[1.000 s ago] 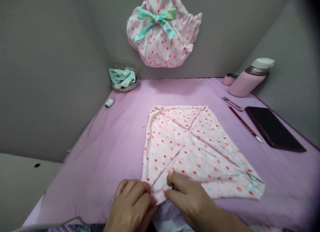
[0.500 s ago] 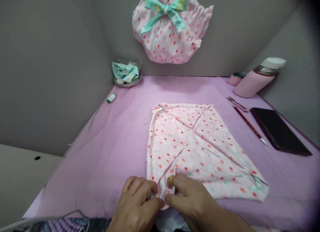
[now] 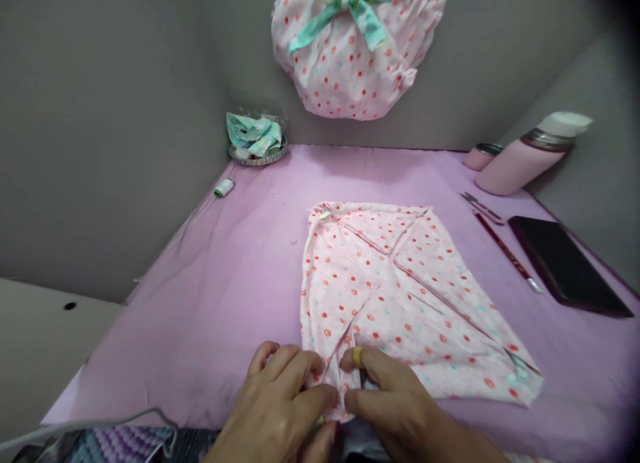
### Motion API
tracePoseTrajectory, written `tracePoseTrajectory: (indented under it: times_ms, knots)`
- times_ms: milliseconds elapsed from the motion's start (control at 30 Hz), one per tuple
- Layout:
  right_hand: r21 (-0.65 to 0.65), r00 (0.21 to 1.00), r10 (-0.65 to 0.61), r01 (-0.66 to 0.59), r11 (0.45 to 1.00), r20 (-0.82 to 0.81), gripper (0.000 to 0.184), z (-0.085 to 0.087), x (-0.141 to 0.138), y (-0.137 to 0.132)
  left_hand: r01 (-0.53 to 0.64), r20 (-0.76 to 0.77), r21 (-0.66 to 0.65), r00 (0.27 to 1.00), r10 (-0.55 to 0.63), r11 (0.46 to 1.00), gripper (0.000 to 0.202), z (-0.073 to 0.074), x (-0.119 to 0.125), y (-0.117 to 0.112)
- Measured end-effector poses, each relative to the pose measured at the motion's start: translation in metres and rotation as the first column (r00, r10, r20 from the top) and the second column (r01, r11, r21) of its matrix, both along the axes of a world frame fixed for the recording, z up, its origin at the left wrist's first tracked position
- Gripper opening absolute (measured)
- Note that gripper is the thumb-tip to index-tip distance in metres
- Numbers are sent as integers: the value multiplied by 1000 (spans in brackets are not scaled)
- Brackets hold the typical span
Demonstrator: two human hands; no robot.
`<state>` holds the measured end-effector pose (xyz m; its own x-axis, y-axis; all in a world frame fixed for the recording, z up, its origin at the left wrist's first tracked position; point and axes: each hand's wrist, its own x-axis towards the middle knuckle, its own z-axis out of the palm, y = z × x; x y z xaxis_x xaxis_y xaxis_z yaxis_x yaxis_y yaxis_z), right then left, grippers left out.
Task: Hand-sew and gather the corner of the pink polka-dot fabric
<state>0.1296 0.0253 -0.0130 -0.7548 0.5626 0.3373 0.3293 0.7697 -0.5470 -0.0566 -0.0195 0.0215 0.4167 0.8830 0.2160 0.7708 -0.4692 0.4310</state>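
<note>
A pale pink fabric piece (image 3: 380, 296) with small red and mint prints lies on the purple cloth, its flaps folded toward the middle. My left hand (image 3: 285, 396) pinches its near left corner between thumb and forefinger. Close beside it, my right hand (image 3: 390, 396), with a yellow ring on one finger, grips a fold of the same corner. The fabric bunches up between the two hands. Fingertips hide part of the corner. A bit of mint material (image 3: 517, 373) shows at the near right corner.
A matching bundle with a mint bow (image 3: 345, 56) hangs at the back. Around the purple cloth (image 3: 225, 283) are a basket of mint fabric (image 3: 257, 160), a thread spool (image 3: 224, 187), a pink bottle (image 3: 523, 163), thread snips (image 3: 483, 208), a pencil (image 3: 505, 250) and a black phone (image 3: 570, 266).
The view has shifted slightly. Both hands stay at the near left corner. The fabric between them is now flatter and more spread, and fingers show beneath the left hand.
</note>
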Motion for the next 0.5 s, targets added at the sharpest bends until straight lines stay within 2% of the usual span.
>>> tracePoseTrajectory:
  times_ms: [67, 133, 233, 400, 500]
  knots:
    - [-69, 1000, 12, -13, 998, -9, 27, 6, 0, 0, 20, 26, 20, 999, -20, 1000, 7, -6, 2, 0]
    - [-132, 999, 18, -23, 991, -37, 27, 10, 0, 0, -16, 85, 71, 996, 10, 997, 3, -13, 6, -2]
    - [-170, 992, -28, 6, 985, -126, 26, 11, 2, 1, -96, 154, 102, 985, 80, 990, 8, -19, 9, -4]
    - [-174, 956, -80, 31, 984, -282, 27, 9, 6, 5, -89, 49, -38, 995, 91, 995, 18, -13, 6, -3]
    - [-204, 950, -110, 51, 978, -293, 25, 11, 6, 6, -104, 38, -92, 993, 108, 990, 7, -9, 5, 0]
